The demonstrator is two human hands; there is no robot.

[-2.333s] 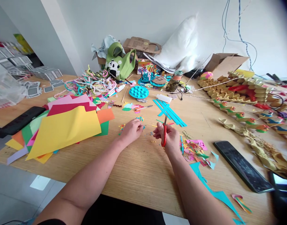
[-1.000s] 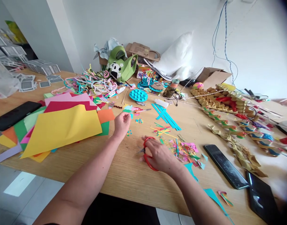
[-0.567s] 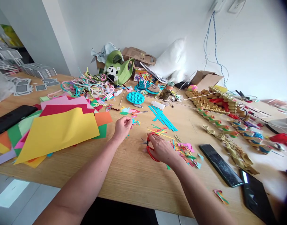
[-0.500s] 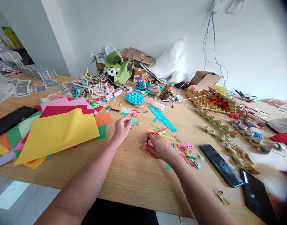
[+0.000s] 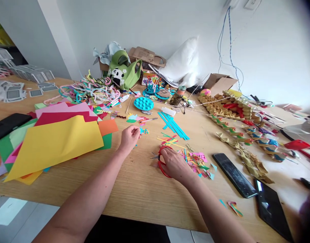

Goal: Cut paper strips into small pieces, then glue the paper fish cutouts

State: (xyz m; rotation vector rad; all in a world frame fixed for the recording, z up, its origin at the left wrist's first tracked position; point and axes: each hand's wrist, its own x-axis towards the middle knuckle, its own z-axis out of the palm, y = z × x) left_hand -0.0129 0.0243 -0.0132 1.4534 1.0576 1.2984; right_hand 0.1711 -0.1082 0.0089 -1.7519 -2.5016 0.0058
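Two bare hands are over the middle of the wooden table (image 5: 134, 192), with a narrow strip of bare wood between them. The right hand (image 5: 173, 163) has its fingers clamped on the red handles of the scissors (image 5: 159, 157), whose blades point left into that strip. The left hand (image 5: 130, 137) has its fingertips together in a pinch (whether anything is caught between them, I cannot tell), and tiny paper bits (image 5: 144, 131) lie just past them. Further left, the yellow sheet (image 5: 58, 145) tops a pile of coloured paper, its right edge stopping short of the left wrist. Paper scraps (image 5: 195, 162) crowd in just beside the right wrist; past them a phone (image 5: 234, 175) lies slantwise, and a second dark device (image 5: 271, 207) sits by its near end. Beyond the hands are crossed blue strips (image 5: 173, 127) and a blue tray (image 5: 143, 104). The widest open room is toward the person: plain wood between the forearms, down to the table's near edge.
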